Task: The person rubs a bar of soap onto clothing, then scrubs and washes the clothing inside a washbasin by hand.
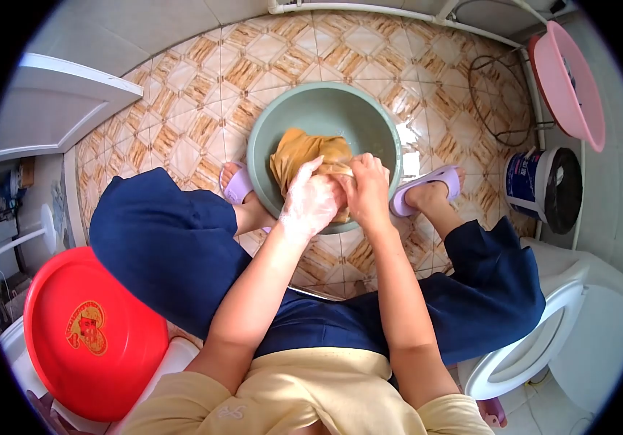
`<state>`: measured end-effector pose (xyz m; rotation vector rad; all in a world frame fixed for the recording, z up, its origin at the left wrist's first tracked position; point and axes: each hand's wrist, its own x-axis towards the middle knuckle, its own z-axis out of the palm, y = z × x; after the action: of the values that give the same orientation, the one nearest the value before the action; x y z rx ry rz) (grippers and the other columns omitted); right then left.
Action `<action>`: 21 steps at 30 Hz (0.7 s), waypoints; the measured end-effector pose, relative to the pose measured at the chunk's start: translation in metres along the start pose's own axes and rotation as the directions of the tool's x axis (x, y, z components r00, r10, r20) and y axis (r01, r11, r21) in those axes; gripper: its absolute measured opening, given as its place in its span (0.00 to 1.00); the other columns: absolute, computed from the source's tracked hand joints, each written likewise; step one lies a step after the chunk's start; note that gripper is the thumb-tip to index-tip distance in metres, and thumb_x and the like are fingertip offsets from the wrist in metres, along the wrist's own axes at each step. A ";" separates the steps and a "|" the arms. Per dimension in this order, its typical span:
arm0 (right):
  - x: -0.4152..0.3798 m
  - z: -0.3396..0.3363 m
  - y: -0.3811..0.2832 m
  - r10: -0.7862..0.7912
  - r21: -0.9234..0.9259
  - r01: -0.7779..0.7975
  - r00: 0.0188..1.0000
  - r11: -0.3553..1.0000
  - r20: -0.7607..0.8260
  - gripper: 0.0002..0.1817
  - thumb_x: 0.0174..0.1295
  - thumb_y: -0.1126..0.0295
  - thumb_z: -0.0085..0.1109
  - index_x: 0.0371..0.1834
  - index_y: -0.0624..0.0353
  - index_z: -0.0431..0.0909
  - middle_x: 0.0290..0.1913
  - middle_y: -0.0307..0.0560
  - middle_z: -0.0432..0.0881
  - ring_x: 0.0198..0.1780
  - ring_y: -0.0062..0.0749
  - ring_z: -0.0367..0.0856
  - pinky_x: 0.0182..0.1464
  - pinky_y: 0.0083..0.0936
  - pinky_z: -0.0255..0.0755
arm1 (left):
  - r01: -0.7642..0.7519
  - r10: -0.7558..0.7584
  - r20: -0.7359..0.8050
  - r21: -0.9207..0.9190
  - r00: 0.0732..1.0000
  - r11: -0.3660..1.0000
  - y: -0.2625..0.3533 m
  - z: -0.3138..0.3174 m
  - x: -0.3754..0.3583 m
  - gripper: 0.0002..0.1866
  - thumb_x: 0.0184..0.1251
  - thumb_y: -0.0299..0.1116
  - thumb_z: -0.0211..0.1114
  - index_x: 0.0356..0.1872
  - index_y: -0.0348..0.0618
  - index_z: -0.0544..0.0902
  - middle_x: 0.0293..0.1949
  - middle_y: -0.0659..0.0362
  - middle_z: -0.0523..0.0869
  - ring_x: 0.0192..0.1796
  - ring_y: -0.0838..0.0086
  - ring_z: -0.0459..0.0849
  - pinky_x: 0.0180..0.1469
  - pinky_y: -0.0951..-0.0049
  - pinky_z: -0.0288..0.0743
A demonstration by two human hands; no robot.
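Note:
A wet mustard-brown cloth, perhaps a garment, is bunched up inside a round grey-green basin on the floor between my feet. My left hand is coated with white suds and grips the near part of the cloth, its thumb stretched along the top. Beside it, my right hand has its fingers closed on the same cloth. Both hands are together over the near half of the basin. The lower folds of the cloth are partly hidden behind the hands.
A red basin stands at the left and a white toilet at the right. A pink basin leans by the right wall above a paint bucket. The tiled floor has a wet shine. A white door is at left.

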<state>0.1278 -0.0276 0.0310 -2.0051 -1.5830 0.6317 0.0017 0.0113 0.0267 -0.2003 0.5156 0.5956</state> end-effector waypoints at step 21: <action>-0.023 0.031 -0.046 0.076 0.247 -0.032 0.982 0.969 -0.173 0.11 0.55 0.59 0.59 0.32 0.54 0.77 0.35 0.58 0.80 0.45 0.52 0.79 0.46 0.46 0.71 | -0.122 0.196 -0.210 0.317 0.958 0.941 -0.022 -0.035 0.013 0.20 0.72 0.35 0.49 0.62 0.38 0.69 0.54 0.52 0.78 0.55 0.69 0.78 0.57 0.70 0.73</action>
<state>0.0691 -0.0375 0.0380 -1.8704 -1.2822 0.6125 0.0100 -0.0119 -0.0095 0.0626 0.8556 0.6469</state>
